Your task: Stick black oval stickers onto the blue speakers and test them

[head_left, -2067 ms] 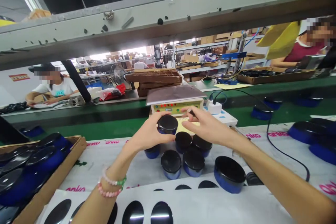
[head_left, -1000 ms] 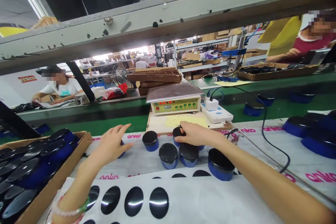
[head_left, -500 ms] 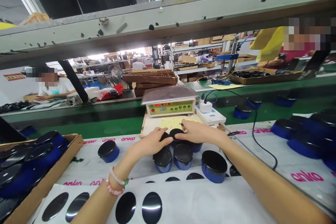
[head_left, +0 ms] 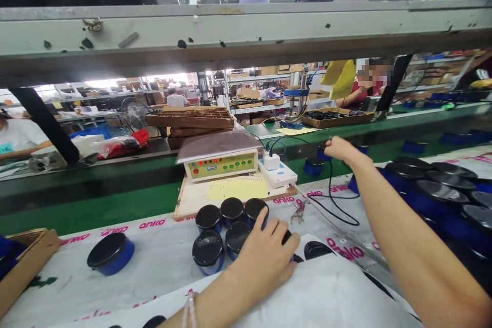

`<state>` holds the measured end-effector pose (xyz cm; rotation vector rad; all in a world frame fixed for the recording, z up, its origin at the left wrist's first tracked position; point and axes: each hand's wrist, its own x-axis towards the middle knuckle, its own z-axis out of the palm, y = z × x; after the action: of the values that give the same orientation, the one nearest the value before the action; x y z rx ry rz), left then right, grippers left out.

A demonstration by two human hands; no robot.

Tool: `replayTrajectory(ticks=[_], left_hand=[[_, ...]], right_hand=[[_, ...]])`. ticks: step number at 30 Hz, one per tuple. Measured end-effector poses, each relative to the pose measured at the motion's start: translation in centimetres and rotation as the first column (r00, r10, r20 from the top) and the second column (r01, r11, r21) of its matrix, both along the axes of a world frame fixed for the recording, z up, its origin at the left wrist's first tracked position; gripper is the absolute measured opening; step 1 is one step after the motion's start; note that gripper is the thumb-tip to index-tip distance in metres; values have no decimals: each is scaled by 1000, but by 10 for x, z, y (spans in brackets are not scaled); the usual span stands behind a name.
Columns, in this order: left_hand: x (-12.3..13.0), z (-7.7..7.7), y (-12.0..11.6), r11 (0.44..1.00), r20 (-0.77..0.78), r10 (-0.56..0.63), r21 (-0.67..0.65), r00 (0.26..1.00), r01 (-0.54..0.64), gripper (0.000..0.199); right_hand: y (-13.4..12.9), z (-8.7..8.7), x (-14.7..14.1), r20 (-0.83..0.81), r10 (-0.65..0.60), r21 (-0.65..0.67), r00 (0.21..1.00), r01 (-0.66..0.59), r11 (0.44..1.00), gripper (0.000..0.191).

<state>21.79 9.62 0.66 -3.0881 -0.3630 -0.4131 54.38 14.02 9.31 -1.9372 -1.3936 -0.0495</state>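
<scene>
- Round cases point(head_left: 9, 256) with blue sides and black tops lie in a cardboard box point(head_left: 33, 266), well to the left of the control box and nearer the viewer.
- Person in white point(head_left: 19, 136): seated far to the left of the control box, beyond the green belt point(head_left: 126, 189), partly cut off by the picture edge.
- Lone case point(head_left: 110, 253): on the printed white sheet point(head_left: 154, 251), left of the control box and nearer the viewer, black top up.
- Clustered cases point(head_left: 208, 218): close together in front of the control box, three in the back row, others before them, black tops up.
- Control box point(head_left: 223, 164): the landmark, small lights lit, with a yellow sheet point(head_left: 236, 189) before it.
- Left hand point(head_left: 265, 248): in front of the control box and slightly right, palm down beside the clustered cases. Its fingers are bent and slightly apart over a mostly hidden dark-topped thing; I cannot tell whether they grip it.
- White plug point(head_left: 272, 161): in the power strip point(head_left: 279, 174), just right of the control box.
- Right hand point(head_left: 340, 148): right of the control box, over the belt, fingers curled together next to a belt case point(head_left: 325, 154); any hold is unclear.
- Person in red point(head_left: 369, 87): behind and right of the control box.
- Grouped cases point(head_left: 442, 192): crowded together, far right of the control box.
</scene>
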Motion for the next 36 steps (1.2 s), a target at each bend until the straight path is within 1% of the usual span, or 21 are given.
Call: replayTrajectory(ticks=[3,5,6,8,10,11,12,14,15,16,17,18,19,20,21,24,26,28,31,34,36], left_hand=[[0,-4,14,996,-1,92,13,996,-92,45],[-6,2,19,992,0,125,-3,992,-125,56],[-11,7,19,990,4,138,-18,990,-138,61],[-22,21,16,979,65,164,-130,984,-155,60],[-36,39,8,918,214,225,-375,951,-133,46],[-43,48,3,847,299,279,-524,913,-87,41],[-48,57,-2,750,372,342,-661,863,-13,37],[-57,73,-11,513,465,467,-835,752,198,39],[-59,79,-15,379,483,518,-870,706,317,42],[-61,83,-17,235,473,553,-878,686,416,45],[-61,86,-18,87,440,567,-873,697,481,50],[-62,88,-18,-49,402,558,-857,726,513,54],[-62,88,-18,-159,367,532,-842,763,516,57],[-63,88,-16,-229,344,502,-832,793,506,57],[-63,86,-15,-260,338,482,-825,808,501,54],[-65,83,-10,-258,353,508,-808,786,530,42],[-68,84,-7,-295,311,551,-796,774,529,40],[-71,87,-6,-333,265,590,-781,763,529,44],[-77,93,-4,-351,253,609,-764,752,542,56],[-80,96,-2,-353,313,562,-746,766,565,66],[-81,95,-1,-353,357,516,-739,778,574,71]], right_hand=[[15,-30,-9,-83,-159,-177,984,143,974,31],[15,-38,-18,-108,-227,-215,968,200,956,30],[12,-37,-21,-113,-260,-211,959,233,949,30],[0,-21,-29,-116,-315,-159,942,295,942,26],[-18,7,-42,-115,-326,-66,938,320,945,25],[-28,23,-52,-114,-304,-15,946,305,952,29],[-39,36,-66,-118,-263,19,957,267,963,34],[-61,56,-103,-143,-101,43,985,109,993,41],[-72,60,-126,-171,37,14,985,-35,999,43],[-82,60,-149,-252,259,-33,932,-275,961,42],[-90,57,-171,-312,436,-54,844,-474,879,43],[-97,52,-191,-328,532,-50,780,-577,815,43],[-102,47,-207,-352,563,-43,748,-614,788,42],[-104,41,-219,-366,579,-29,729,-631,775,42],[-105,36,-227,-373,575,-20,728,-626,780,41],[-100,29,-230,-336,529,-50,779,-576,816,41],[-98,30,-223,-250,507,-52,825,-534,844,39],[-99,34,-215,-156,511,5,846,-516,856,39],[-105,37,-209,-39,589,65,807,-586,807,37],[-109,34,-209,110,673,51,732,-680,731,22],[-108,29,-210,231,673,60,703,-700,711,17]])
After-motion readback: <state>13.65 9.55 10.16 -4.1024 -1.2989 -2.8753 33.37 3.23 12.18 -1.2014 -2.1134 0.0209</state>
